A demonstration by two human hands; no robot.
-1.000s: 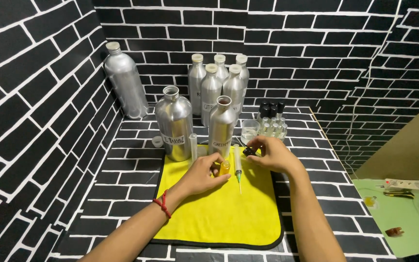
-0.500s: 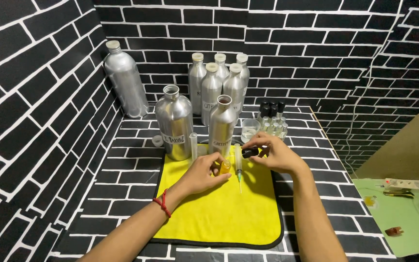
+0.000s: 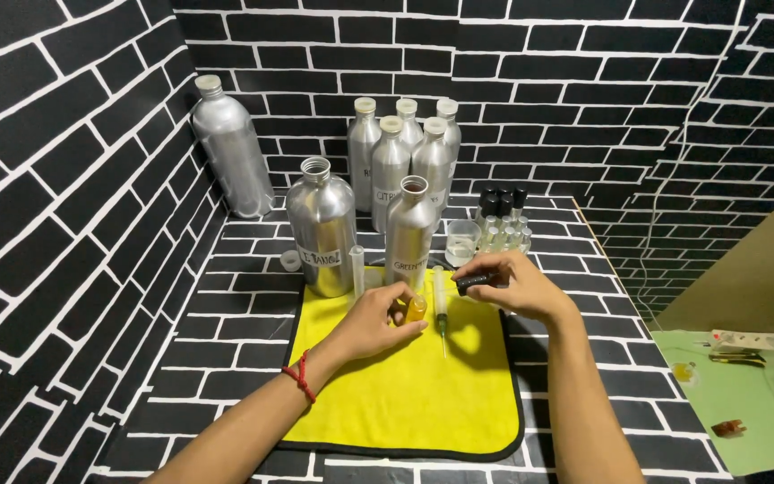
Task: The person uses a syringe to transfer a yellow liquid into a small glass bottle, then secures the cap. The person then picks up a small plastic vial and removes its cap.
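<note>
You looked down at a desk patterned like black brick with white lines, boxed in by walls of the same pattern. At the far left corner a tall capped aluminium bottle (image 3: 231,148) leaned against the wall. Moving right, two larger aluminium bottles stood with their caps off at the far edge of a yellow cloth (image 3: 405,385): a wide one (image 3: 321,229) and, just beside it, a slimmer one (image 3: 410,229). A small white cap (image 3: 290,260) lay on the desk left of the wide bottle. Behind them five capped bottles (image 3: 402,148) clustered against the back wall.

Your left hand (image 3: 371,321), a red cord at its wrist, rested on the cloth with fingers curled around a small amber vial (image 3: 416,309), holding it upright near the cloth's far edge. The vial looked filled with yellow liquid and its mouth appeared uncapped. Just right of it a syringe (image 3: 441,305) lay on the cloth, needle pointing toward you.

Your right hand (image 3: 514,289) hovered over the cloth's far right side, fingertips pinching a small black cap (image 3: 471,282), apart from the vial. So filling seemed done, and capping was left. Further right stood a clear beaker (image 3: 462,240) and a group of small vials (image 3: 505,229), some black-topped.
</note>
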